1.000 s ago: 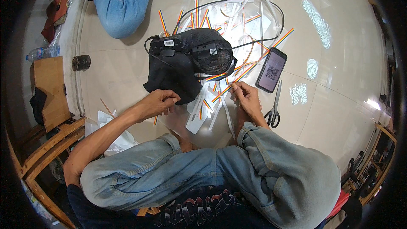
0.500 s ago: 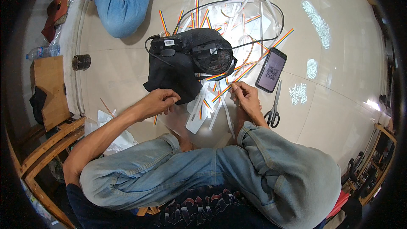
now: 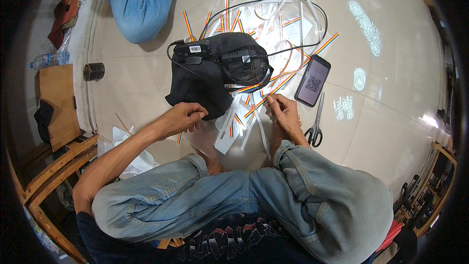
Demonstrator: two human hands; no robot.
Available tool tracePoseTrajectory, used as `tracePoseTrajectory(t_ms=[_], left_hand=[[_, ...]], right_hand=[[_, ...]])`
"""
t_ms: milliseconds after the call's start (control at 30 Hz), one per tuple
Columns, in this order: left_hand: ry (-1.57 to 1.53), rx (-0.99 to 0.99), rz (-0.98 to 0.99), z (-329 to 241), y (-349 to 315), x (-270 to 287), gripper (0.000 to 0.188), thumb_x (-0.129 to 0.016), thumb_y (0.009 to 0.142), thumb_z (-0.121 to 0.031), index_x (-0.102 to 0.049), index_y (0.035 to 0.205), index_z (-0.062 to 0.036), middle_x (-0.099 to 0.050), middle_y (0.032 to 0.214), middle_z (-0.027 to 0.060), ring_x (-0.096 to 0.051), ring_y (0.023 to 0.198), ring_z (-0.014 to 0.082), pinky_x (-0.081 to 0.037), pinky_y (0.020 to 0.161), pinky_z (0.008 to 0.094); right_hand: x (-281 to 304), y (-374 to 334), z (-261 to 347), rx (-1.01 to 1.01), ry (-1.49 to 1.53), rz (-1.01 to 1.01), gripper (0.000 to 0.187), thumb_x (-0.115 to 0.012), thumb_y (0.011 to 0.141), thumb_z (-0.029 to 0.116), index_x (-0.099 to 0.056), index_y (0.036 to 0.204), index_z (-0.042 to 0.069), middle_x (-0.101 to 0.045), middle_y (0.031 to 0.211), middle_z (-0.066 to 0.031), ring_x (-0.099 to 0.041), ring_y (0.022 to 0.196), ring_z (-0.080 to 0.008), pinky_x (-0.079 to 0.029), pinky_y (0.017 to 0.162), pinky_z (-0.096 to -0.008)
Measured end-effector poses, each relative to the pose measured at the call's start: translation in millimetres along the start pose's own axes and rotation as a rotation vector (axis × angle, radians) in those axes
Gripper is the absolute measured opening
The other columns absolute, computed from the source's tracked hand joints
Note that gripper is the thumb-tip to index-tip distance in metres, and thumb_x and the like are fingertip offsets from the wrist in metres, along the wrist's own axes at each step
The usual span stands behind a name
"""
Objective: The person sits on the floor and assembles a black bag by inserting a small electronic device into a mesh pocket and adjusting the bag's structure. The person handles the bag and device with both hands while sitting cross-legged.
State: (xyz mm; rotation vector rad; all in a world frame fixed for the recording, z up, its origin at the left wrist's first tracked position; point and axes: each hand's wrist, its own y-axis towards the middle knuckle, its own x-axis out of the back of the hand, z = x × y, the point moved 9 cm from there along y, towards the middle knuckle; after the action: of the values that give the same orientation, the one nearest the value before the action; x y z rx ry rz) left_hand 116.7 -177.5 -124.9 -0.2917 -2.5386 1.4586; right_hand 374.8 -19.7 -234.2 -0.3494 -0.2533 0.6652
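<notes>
A black mesh cap (image 3: pixel 200 88) lies on the floor in front of me, with a small black electronic device (image 3: pixel 191 51) and its cable on top. My left hand (image 3: pixel 183 118) is at the cap's near edge, its fingers curled; what they hold, if anything, is hidden. On the other side, my right hand (image 3: pixel 286 115) has thumb and forefinger pinched on a rainbow-striped ribbon (image 3: pixel 282 85), which runs diagonally from upper right to lower left. More striped ribbons and white strips (image 3: pixel 251 132) lie in a tangled pile under and behind the cap.
Right of the pile lie a phone (image 3: pixel 312 80) with a lit screen and scissors (image 3: pixel 315 129). A tape roll (image 3: pixel 94 72), cardboard (image 3: pixel 57 105) and plastic bottle (image 3: pixel 50 60) are at left. Another person's knee (image 3: pixel 141 14) is at far left. Clear plastic (image 3: pixel 134 154) lies by my left knee.
</notes>
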Motion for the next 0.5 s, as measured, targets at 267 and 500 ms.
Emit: tracePoseTrajectory(t_ms=[267, 500], left_hand=[[0.018, 0.001, 0.007, -2.9, -1.5, 0.2, 0.036, -0.053, 0.107, -0.028, -0.064, 0.129, -0.0018, -0.066, 0.088, 0.0049, -0.061, 0.078, 0.0128, -0.052, 0.07, 0.0298], [0.008, 0.007, 0.006, -2.6, -1.6, -0.2, 0.036, -0.054, 0.108, -0.029, -0.064, 0.129, -0.0021, -0.066, 0.088, 0.0046, -0.061, 0.078, 0.0125, -0.051, 0.07, 0.0294]], right_hand=[[-1.2, -0.1, 0.3, 0.001, 0.033, 0.001, 0.027, -0.064, 0.103, 0.023, -0.073, 0.107, -0.002, -0.069, 0.074, -0.0013, -0.06, 0.06, -0.0065, -0.048, 0.056, -0.0239], [-0.4, -0.2, 0.3, 0.0, 0.029, -0.006, 0.027, -0.064, 0.103, 0.022, -0.073, 0.107, -0.002, -0.069, 0.075, -0.0016, -0.06, 0.06, -0.0066, -0.048, 0.056, -0.0239]])
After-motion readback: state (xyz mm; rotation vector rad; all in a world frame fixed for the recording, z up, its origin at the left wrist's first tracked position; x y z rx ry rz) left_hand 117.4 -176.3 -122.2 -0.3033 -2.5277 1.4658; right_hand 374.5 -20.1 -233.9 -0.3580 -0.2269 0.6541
